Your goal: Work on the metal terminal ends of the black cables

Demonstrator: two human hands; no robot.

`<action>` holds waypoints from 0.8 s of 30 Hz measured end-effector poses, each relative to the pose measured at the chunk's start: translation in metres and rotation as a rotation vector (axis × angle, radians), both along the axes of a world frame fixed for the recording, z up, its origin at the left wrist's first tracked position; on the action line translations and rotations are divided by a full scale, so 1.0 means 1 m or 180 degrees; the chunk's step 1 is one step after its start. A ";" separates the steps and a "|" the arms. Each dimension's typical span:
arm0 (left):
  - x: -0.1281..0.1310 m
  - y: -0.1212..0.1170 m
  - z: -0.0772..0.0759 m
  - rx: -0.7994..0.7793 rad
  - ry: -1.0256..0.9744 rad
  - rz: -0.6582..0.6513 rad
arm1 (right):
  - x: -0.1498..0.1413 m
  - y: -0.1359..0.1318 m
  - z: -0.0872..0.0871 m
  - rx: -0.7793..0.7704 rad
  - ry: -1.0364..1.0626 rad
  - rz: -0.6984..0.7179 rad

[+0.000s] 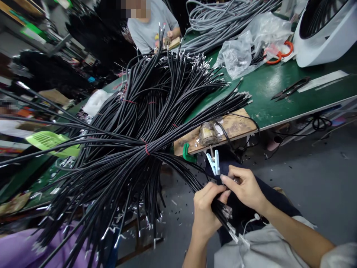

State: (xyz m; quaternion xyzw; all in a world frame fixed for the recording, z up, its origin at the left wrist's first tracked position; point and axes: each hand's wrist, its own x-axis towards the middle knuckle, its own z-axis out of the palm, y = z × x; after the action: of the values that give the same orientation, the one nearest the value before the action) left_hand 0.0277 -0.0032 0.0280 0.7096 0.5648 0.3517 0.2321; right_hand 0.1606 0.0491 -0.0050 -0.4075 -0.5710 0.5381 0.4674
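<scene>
My left hand [206, 210] is wrapped round the end of a bundle of black cables [186, 173]; their stripped, silvery ends stick out below it over my lap. Close beside it, my right hand [248, 186] is closed in a pinch at the upper side of the bundle. What lies between its fingertips is too small and hidden to name. Just above my hands, a light blue clothes peg [213, 162] hangs at a small motor-like device [208, 133] on a wooden board [235, 126]. A red tie [147, 149] binds the cables farther up.
A large heap of black cables [134, 93] covers the green table [267, 111]. Behind lie coiled grey cable [206, 18], a plastic bag [237, 52], orange-handled scissors [279, 56], snips [290, 89] and a white fan [326, 33]. A green clamp [188, 153] grips the board. Another person [152, 28] sits opposite.
</scene>
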 end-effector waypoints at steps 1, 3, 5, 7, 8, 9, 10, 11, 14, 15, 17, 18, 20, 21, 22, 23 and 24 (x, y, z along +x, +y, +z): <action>0.000 0.000 -0.001 -0.0022 0.0033 0.0045 | 0.001 0.003 0.000 -0.0206 0.0214 0.0127; -0.002 0.000 -0.002 -0.0037 0.0076 0.0111 | 0.005 0.008 0.001 -0.0428 0.0630 0.0485; -0.003 -0.001 -0.002 -0.0005 0.0091 0.0139 | 0.010 0.013 0.001 -0.0360 0.0848 0.0880; -0.004 0.000 0.000 0.0057 0.0111 0.0182 | 0.013 0.015 -0.001 -0.0338 0.0986 0.1079; -0.004 0.000 0.000 0.0089 0.0126 0.0224 | 0.013 0.015 -0.002 -0.0407 0.1064 0.1091; -0.004 0.000 0.001 0.0129 0.0142 0.0285 | 0.012 0.015 -0.003 -0.0528 0.1141 0.1056; -0.003 0.000 0.001 0.0182 0.0162 0.0362 | 0.009 0.013 -0.005 -0.0664 0.1204 0.0963; -0.002 -0.001 0.000 0.0249 0.0182 0.0450 | 0.005 0.011 -0.006 -0.0770 0.1235 0.0819; 0.001 -0.001 -0.003 0.0484 0.0261 0.0735 | -0.009 0.001 -0.009 -0.0536 0.1037 0.0055; 0.002 0.000 -0.003 0.0525 0.0286 0.0805 | -0.013 -0.003 -0.009 -0.0184 0.0872 -0.0261; 0.004 0.000 -0.003 0.0526 0.0293 0.0902 | -0.016 -0.007 -0.009 0.0767 0.0478 -0.0726; 0.004 0.001 -0.003 0.0508 0.0271 0.0934 | -0.016 -0.008 -0.009 0.1253 0.0309 -0.0849; 0.004 0.002 -0.002 0.0461 0.0191 0.0952 | -0.011 -0.008 -0.009 0.1923 0.0094 -0.0840; 0.004 0.003 -0.001 0.0442 0.0143 0.0935 | -0.008 -0.006 -0.009 0.2051 0.0050 -0.0736; 0.003 0.003 -0.001 0.0423 0.0091 0.0905 | -0.004 -0.005 -0.008 0.2048 0.0051 -0.0639; 0.003 0.003 -0.002 0.0406 0.0038 0.0856 | 0.000 -0.004 -0.008 0.1927 0.0087 -0.0586; 0.003 0.003 -0.003 0.0385 -0.0014 0.0798 | 0.004 -0.003 -0.007 0.1700 0.0140 -0.0565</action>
State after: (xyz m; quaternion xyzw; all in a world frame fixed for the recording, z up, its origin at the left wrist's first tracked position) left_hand 0.0308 -0.0003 0.0251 0.6453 0.6263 0.4129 0.1443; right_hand 0.1645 0.0460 -0.0121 -0.3064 -0.6444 0.3342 0.6158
